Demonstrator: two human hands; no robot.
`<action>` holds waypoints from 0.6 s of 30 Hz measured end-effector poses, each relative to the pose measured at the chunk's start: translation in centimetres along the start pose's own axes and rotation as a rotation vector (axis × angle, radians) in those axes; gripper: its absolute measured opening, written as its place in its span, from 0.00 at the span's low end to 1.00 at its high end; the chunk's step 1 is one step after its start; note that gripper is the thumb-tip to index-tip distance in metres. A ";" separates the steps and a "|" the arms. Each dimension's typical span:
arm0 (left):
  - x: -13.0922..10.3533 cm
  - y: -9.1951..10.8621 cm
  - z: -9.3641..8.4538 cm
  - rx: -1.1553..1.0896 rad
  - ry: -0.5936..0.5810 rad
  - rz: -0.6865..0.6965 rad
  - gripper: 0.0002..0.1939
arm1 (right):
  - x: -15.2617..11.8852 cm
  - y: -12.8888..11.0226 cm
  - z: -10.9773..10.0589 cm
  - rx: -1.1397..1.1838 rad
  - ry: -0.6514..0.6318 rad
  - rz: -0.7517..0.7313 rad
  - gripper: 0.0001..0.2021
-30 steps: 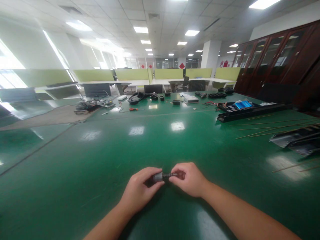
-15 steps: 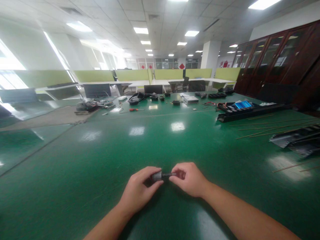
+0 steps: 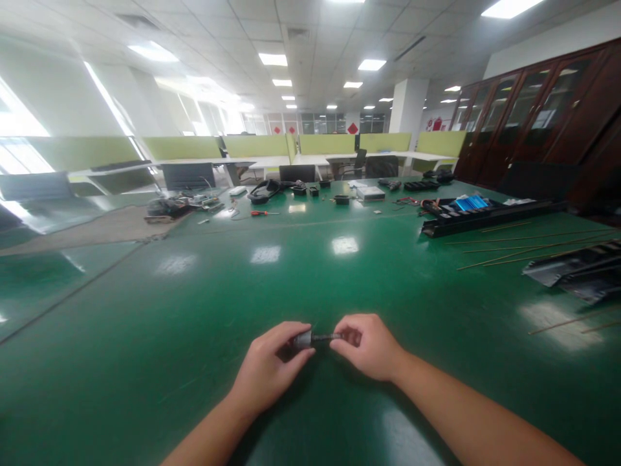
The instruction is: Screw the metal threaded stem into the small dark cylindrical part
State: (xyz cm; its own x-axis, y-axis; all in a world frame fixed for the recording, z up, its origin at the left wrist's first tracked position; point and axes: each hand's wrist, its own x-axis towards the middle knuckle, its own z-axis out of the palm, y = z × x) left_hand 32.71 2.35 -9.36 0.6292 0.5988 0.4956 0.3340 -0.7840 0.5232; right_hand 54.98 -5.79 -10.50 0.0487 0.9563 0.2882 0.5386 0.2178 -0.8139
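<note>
A small grey cylinder [image 3: 303, 340], which looks like a little motor, lies sideways between the thumb and fingers of my left hand [image 3: 272, 366]. From its right end sticks out a thin dark shaft [image 3: 322, 337] that looks ridged. My right hand [image 3: 366, 346] pinches the far end of this shaft between thumb and forefinger, the other fingers curled in. Both hands are low in the middle of the view, over the green tabletop [image 3: 218, 291]. My left fingers cover the cylinder's left end.
A red-handled screwdriver [image 3: 259, 213] lies farther back on the table. Black plastic parts [image 3: 266, 189] and a white box [image 3: 370, 193] stand along the far side. To the right are a long black channel [image 3: 466, 221], thin brass-coloured rods [image 3: 514, 251] and dark metal rails [image 3: 577, 272].
My left hand has shifted slightly left with the cylinder, and my right hand very slightly right. A little more of the gap between the hands shows. Both grips stay as they were.
</note>
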 end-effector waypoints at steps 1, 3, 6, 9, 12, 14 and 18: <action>0.0 0.0 0.0 -0.001 0.004 0.005 0.15 | 0.0 0.0 0.0 0.003 0.001 -0.002 0.04; 0.0 0.0 0.0 -0.002 0.008 0.010 0.15 | 0.1 0.0 0.0 0.011 0.004 -0.003 0.04; 0.1 0.1 0.0 0.002 0.010 0.015 0.15 | 0.1 -0.1 0.0 0.017 0.006 -0.001 0.04; 0.2 0.1 0.0 0.005 0.017 0.022 0.14 | 0.1 0.0 0.1 0.012 0.008 0.002 0.04; 0.2 0.1 -0.1 0.005 0.027 0.027 0.14 | 0.1 0.1 0.1 0.009 0.006 0.004 0.04; 0.2 0.0 -0.1 0.004 0.032 0.027 0.14 | 0.1 0.1 0.1 0.003 0.009 0.003 0.04; 0.2 0.1 -0.1 0.008 0.033 0.026 0.15 | 0.1 0.1 0.0 -0.002 0.009 0.003 0.04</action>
State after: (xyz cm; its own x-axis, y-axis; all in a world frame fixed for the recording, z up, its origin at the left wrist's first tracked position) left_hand 32.75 2.41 -9.18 0.6141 0.5835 0.5315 0.3234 -0.8003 0.5049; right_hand 55.04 -5.66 -10.53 0.0582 0.9551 0.2906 0.5400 0.2147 -0.8138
